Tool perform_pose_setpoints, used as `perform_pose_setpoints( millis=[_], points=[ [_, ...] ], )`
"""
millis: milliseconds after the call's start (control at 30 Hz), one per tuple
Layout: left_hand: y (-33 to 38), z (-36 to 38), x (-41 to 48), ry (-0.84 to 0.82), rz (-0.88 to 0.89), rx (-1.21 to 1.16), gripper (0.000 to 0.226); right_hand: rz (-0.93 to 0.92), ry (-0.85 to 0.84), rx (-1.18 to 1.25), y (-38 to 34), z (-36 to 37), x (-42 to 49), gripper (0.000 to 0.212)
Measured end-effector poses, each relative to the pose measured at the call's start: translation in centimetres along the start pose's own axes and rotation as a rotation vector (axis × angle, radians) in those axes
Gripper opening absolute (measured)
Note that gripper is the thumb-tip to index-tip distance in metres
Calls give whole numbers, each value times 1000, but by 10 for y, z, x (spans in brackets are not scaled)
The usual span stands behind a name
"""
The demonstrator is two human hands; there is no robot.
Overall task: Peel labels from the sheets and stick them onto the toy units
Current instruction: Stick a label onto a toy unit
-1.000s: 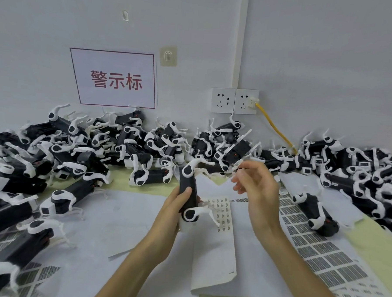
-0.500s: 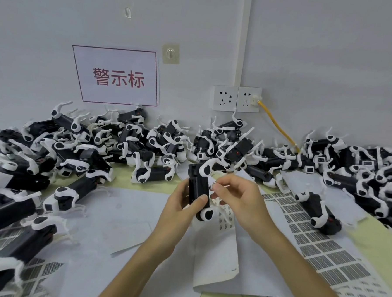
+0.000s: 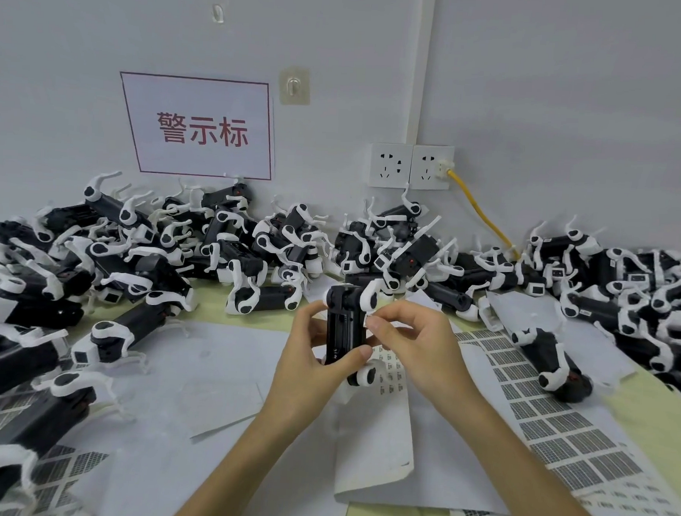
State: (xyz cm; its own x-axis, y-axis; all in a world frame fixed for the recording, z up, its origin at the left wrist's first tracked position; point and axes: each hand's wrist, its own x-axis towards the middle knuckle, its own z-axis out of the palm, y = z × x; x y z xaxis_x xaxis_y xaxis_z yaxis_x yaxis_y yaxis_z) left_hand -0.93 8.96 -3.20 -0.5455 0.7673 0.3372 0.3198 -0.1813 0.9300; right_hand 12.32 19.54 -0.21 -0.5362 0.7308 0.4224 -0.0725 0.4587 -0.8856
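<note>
Toy unit [image 3: 343, 333] gripped upright by left hand [image 3: 306, 362], side exposed; right hand [image 3: 417, 348] pinching probable label [image 3: 370, 321] against it; label sheet [image 3: 390, 373] kept just below on worktop [image 3: 658, 412].

both hands [image 3: 314, 359] grip one upright toy unit [image 3: 345, 329].

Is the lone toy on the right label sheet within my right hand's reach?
Probably yes: only label sheet lies between the right hand and that toy, though its fingers pinch at the held unit.
</note>
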Motion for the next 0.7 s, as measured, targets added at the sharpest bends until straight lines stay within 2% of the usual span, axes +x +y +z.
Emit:
perform_pose_setpoints(
  millis=[300, 567, 700],
  points=[
    [-1, 0, -1, 1, 3, 29, 65, -14, -3, -30, 0, -1, -2, 18],
    [3, 1, -4, 1, 36, 66, 82, -15, -5, -62, -2, -2, -2, 19],
    [3, 1, -5, 9, 41, 102, 75, -4, 4, -70, -2, -1, -2, 21]
  ],
)
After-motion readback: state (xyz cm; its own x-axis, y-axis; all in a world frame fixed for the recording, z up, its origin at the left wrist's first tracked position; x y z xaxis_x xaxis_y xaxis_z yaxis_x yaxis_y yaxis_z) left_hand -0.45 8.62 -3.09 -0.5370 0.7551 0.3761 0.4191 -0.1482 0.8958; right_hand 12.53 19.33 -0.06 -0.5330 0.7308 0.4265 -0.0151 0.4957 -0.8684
